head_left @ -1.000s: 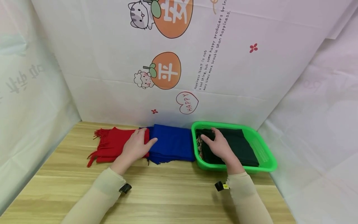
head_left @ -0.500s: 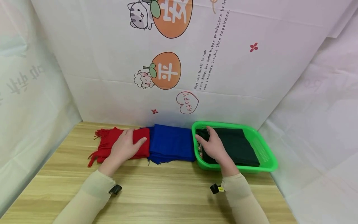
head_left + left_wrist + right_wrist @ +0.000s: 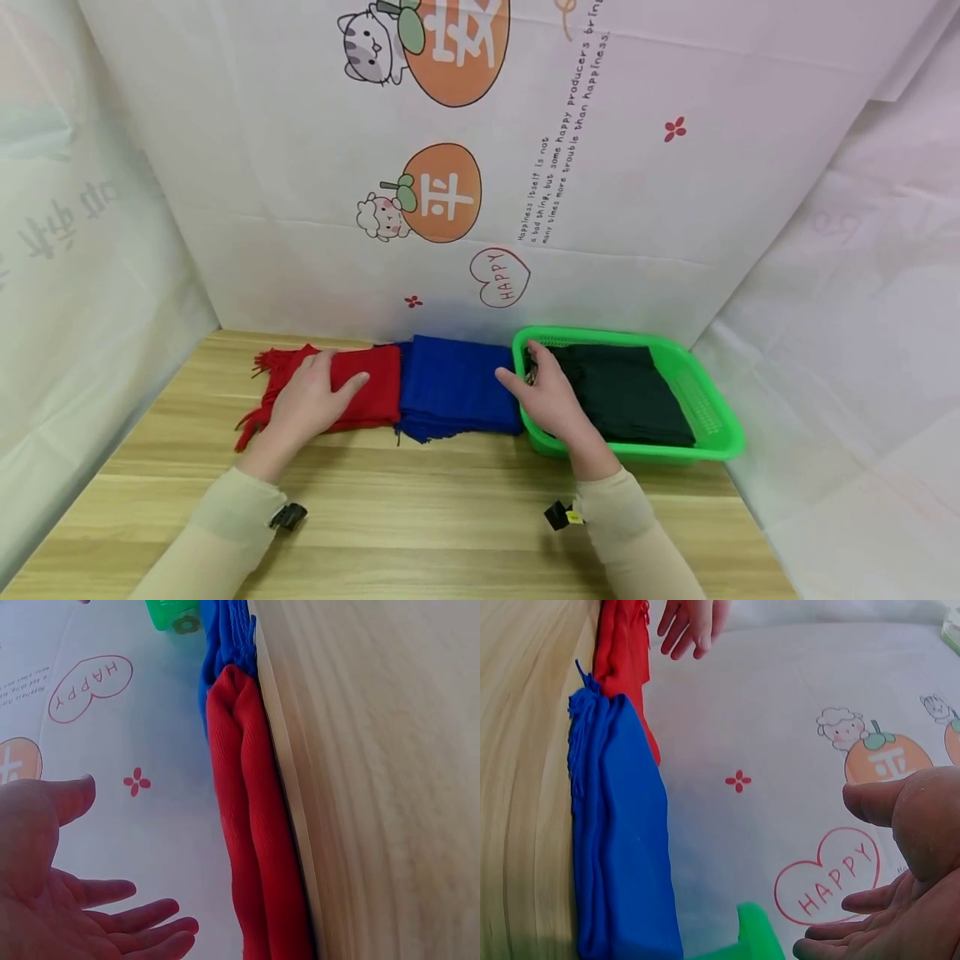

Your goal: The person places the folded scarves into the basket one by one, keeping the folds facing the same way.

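My left hand point(image 3: 303, 402) hovers above the left part of a folded red scarf point(image 3: 378, 387) with fringed ends. In the left wrist view its fingers are spread and hold nothing, apart from the scarf. Beside the red one lies a folded blue scarf point(image 3: 461, 383), also fringed. My right hand point(image 3: 553, 402) is over the left rim of a green plastic basket point(image 3: 716, 408), thumb toward the blue scarf. Its fingers are loosely extended with nothing between them in the right wrist view. A folded dark green scarf point(image 3: 633, 396) lies in the basket, its left end partly hidden by that hand.
The scarves and basket stand in a row along the back of a wooden table point(image 3: 420, 517). Behind them rises a white printed sheet point(image 3: 600, 292). White sheets also hang at the left and right. A small black device point(image 3: 288, 517) is at my left cuff.
Both hands have moved left. My left hand went from the seam between the red and blue scarves to the red scarf's left part; my right hand went from inside the basket to its left rim.
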Demonstrator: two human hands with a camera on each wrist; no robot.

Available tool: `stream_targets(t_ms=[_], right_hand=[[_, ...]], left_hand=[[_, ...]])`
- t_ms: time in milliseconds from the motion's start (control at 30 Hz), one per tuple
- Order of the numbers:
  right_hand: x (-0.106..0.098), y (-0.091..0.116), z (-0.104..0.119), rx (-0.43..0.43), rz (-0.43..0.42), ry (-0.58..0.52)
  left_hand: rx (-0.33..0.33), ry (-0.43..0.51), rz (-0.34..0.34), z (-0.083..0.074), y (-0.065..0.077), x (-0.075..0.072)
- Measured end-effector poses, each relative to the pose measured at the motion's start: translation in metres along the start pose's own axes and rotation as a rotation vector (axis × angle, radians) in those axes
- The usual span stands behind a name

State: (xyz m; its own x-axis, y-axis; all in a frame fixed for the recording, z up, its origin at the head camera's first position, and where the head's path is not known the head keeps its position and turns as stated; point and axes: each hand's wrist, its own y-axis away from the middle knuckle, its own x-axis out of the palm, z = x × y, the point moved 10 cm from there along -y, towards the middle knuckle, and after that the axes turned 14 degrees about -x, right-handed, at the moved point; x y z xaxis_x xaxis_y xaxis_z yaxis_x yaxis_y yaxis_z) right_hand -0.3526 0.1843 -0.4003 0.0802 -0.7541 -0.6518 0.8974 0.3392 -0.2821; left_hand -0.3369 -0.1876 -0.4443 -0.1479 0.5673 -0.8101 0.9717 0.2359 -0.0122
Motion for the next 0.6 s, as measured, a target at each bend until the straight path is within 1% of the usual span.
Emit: stream_targets(t_ms=[333, 600], right_hand=[[0.023, -0.003, 0.013, -0.006, 0.019, 0.012], [0.044, -0.006, 0.022, -0.007, 0.044, -0.018]], left_hand=[[-0.003, 0.001, -0.011, 0.015, 0.002, -0.007], [0.004, -0.008, -0.017, 0.024, 0.002, -0.017]])
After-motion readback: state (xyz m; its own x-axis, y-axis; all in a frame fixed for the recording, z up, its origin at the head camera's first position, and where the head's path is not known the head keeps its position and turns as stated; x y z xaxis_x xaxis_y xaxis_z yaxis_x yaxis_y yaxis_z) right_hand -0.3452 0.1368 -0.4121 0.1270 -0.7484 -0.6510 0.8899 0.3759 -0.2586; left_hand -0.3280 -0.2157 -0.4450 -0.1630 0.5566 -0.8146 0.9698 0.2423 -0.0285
